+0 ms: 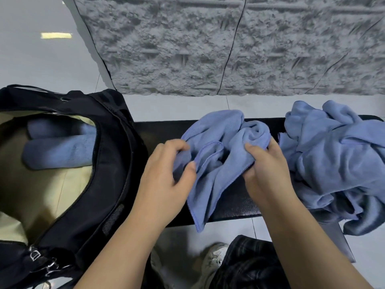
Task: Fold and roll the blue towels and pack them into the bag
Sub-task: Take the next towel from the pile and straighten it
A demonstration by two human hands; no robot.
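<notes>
A crumpled blue towel (216,163) lies on the black bench (162,132), one corner hanging over the front edge. My left hand (166,178) pinches its left edge between thumb and fingers. My right hand (266,163) grips a bunched fold on its right side. To the left stands an open black bag (108,167) with a beige lining; two rolled blue towels (60,153) lie inside it. A heap of loose blue towels (333,159) sits on the bench's right end.
A grey textured wall panel (229,49) rises behind the bench. The floor is pale tile (41,59). Below the bench edge I see a white shoe (214,257) and dark checked clothing (250,265).
</notes>
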